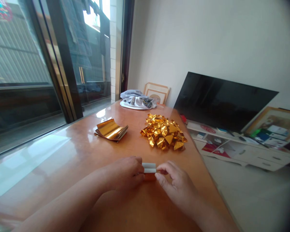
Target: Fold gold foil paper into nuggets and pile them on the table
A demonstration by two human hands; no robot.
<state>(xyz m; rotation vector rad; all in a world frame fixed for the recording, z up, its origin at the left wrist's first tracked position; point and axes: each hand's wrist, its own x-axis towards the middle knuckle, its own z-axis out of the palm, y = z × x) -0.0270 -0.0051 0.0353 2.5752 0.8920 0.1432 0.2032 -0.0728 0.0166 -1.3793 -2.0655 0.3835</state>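
Observation:
A folded strip of paper (149,168), pale side showing with a crease along its length, lies between my two hands low over the wooden table (125,206). My left hand (130,170) is closed on its left end, fingers curled over it. At the right end, my right hand (175,183) pinches the edge between thumb and forefinger. Beyond the hands on the right sits a pile of folded gold foil pieces (164,132). To the left rests a stack of gold foil sheets (111,130), its top sheet curling upward.
At the table's far end lies a bundle of grey and white cloth (137,99), with picture frames (156,91) leaning behind. A glass sliding door (62,64) runs along the left. On the right, a television (224,100) stands on a white cabinet (241,149).

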